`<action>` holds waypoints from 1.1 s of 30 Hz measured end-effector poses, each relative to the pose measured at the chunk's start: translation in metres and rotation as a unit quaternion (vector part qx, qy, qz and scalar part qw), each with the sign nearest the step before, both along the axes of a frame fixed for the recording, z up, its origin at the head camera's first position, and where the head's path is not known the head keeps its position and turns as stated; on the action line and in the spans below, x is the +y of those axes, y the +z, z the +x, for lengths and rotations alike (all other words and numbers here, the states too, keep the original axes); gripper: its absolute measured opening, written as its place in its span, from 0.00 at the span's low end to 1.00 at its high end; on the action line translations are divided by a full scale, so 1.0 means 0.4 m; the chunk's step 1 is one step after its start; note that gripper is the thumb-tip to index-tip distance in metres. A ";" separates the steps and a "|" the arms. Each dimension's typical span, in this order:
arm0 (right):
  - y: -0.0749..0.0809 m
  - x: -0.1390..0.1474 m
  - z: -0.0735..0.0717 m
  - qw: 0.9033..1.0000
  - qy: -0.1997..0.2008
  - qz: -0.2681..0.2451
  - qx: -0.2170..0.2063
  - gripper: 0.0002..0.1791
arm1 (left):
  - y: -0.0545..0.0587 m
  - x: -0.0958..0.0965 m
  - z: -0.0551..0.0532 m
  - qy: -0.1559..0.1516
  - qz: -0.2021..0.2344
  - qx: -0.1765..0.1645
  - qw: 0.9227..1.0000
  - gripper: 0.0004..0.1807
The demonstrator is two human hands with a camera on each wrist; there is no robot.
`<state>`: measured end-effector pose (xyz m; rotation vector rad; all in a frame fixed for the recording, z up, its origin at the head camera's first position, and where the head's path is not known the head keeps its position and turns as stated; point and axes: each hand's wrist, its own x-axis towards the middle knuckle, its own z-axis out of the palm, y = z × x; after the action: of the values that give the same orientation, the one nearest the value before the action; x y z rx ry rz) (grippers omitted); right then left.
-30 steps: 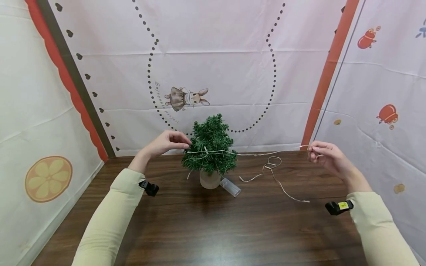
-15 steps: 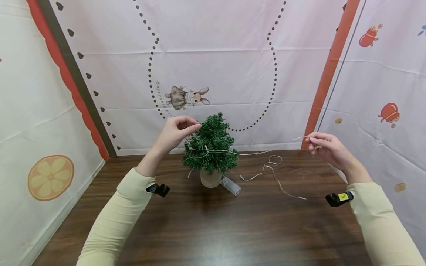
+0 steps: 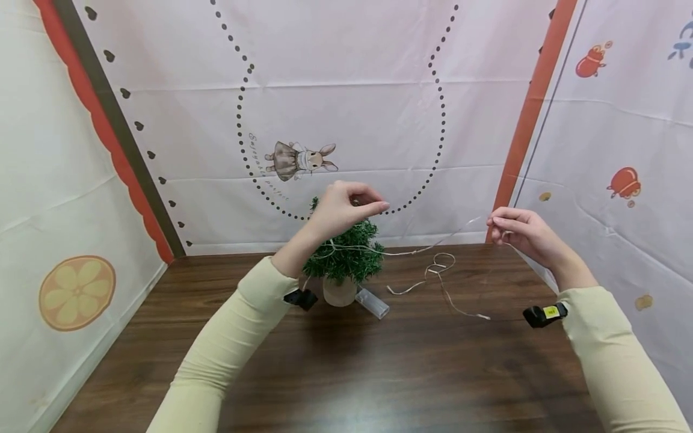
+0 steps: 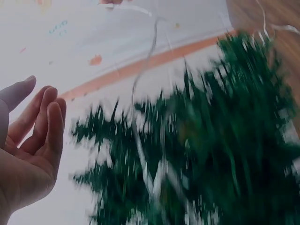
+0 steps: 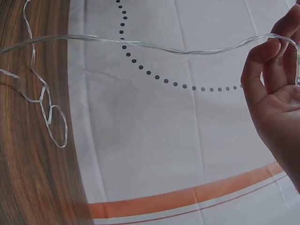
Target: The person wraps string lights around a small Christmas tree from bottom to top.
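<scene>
A small green artificial Christmas tree (image 3: 354, 261) stands on the table in a pale round base (image 3: 339, 293). A thin clear string of lights (image 3: 400, 254) crosses its front and rises to the right. My right hand (image 3: 522, 233) pinches that wire between thumb and fingers, well right of the tree; the right wrist view shows the wire running over the fingers (image 5: 265, 56). In front of the tree's upper part hovers my left hand (image 3: 343, 210), hiding the treetop. In the left wrist view its thumb and fingers (image 4: 55, 122) are apart, with nothing between them.
A clear battery box (image 3: 372, 302) lies beside the tree's base. To its right, a loose looped stretch of wire (image 3: 446, 288) trails over the brown wooden table (image 3: 379, 373). Printed cloth (image 3: 352, 108) stands behind and on both sides.
My left hand has risen from the tree's left side and moved right across its upper front. The right hand has lifted slightly, still gripping the wire.
</scene>
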<state>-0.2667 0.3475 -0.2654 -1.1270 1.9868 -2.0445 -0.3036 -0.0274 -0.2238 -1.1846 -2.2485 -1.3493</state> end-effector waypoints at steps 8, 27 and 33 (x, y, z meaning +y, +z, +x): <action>0.010 -0.021 -0.003 0.999 -0.033 0.042 -0.011 0.18 | -0.005 0.119 -0.017 -0.033 -0.013 -0.047 0.998 0.08; 0.009 -0.063 -0.027 0.998 -0.027 0.057 -0.016 0.15 | -0.062 0.280 -0.029 -0.077 -0.038 -0.090 0.992 0.10; 0.015 -0.074 -0.032 0.996 -0.025 0.080 -0.010 0.15 | -0.042 0.287 -0.027 -0.064 -0.052 -0.084 0.993 0.07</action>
<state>-0.2794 0.3180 -0.2592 -1.0312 2.1449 -1.8705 -0.3144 0.0873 -0.2407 -1.3155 -2.4228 -1.4450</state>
